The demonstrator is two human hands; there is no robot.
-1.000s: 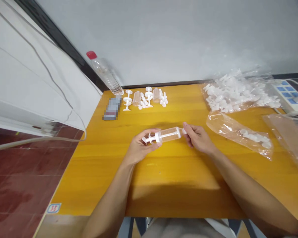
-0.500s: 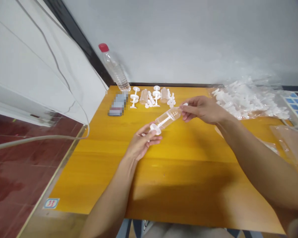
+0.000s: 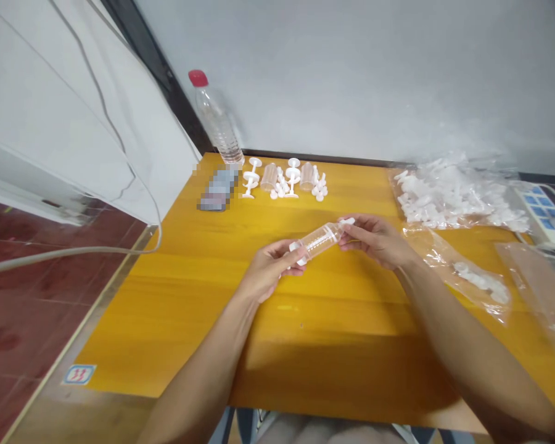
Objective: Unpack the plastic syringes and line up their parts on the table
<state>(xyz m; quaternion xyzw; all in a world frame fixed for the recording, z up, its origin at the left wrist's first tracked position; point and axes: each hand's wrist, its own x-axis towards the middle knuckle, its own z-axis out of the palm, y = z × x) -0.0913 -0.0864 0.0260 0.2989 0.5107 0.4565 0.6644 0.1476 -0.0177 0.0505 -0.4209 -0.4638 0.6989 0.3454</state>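
Observation:
A clear plastic syringe-like tube (image 3: 321, 242) with white end parts is held slantwise over the wooden table (image 3: 176, 308). My left hand (image 3: 272, 268) is closed on its lower left end, at the white disc. At the upper right end my right hand (image 3: 370, 239) pinches the tip, where a small white piece (image 3: 348, 221) pokes out past the fingers. Behind the hands stand two clear cylinders (image 3: 269, 177), white plungers with round discs (image 3: 293, 176) and clusters of small white parts (image 3: 320, 187).
A bottle with a red cap (image 3: 217, 126) and a blurred phone-like object (image 3: 218, 189) are at the back left. A bag of white parts (image 3: 457, 194), a smaller bag (image 3: 481, 283), an empty-looking plastic bag (image 3: 536, 283) and a blue-white box (image 3: 543, 209) lie at right.
Both hands have moved nearer the table's front with the tube, the right one more. The white disc now sits closer to the tube's end. The smaller bag at right has come into fuller view.

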